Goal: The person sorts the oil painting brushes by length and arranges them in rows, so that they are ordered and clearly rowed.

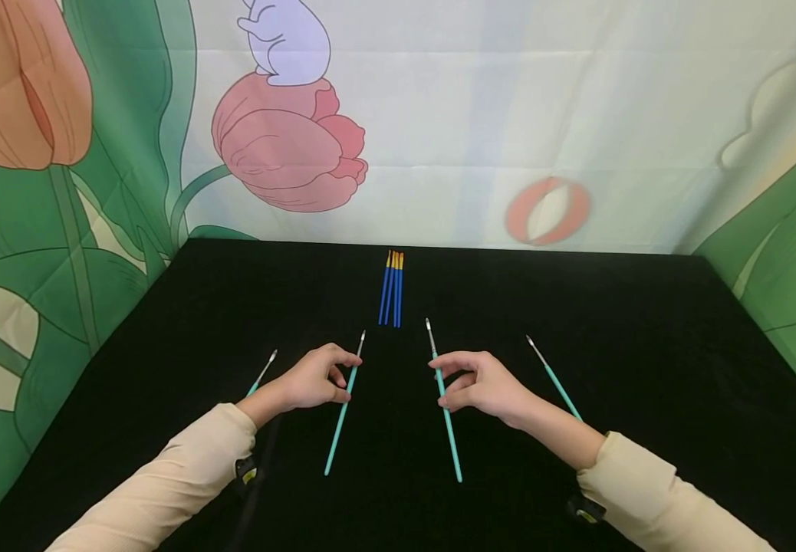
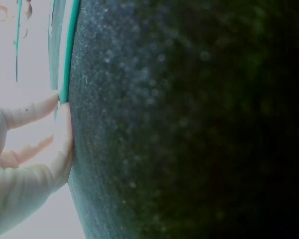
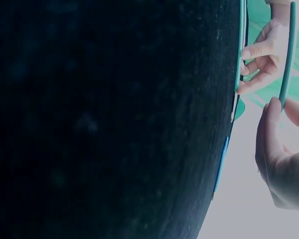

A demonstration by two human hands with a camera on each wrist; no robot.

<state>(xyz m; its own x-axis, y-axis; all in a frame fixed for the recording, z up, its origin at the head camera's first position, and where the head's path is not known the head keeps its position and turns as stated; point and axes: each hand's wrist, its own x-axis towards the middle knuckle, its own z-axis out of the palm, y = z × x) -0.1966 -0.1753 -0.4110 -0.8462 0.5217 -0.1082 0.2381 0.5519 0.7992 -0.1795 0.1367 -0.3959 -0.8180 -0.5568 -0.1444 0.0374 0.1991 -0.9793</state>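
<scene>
My left hand (image 1: pixel 315 376) pinches a teal-handled paintbrush (image 1: pixel 338 435) between thumb and fingers, its pale bristles pointing away from me. A matching paintbrush (image 1: pixel 452 445) is pinched in my right hand (image 1: pixel 486 385), bristles also toward the back. In the right wrist view this right-hand paintbrush (image 3: pixel 289 55) stands off the dark table surface. The left wrist view has the left-hand paintbrush (image 2: pixel 69 50) close along the cloth. Beyond both hands, several blue-handled paintbrushes (image 1: pixel 391 295) with yellow tips lie side by side on the black table.
Another teal paintbrush (image 1: pixel 263 372) lies at the left, its lower part hidden by my left arm. One more teal paintbrush (image 1: pixel 562 389) lies at the right, partly behind my right forearm. The black-covered table (image 1: pixel 646 330) ends at a printed curtain (image 1: pixel 439 123).
</scene>
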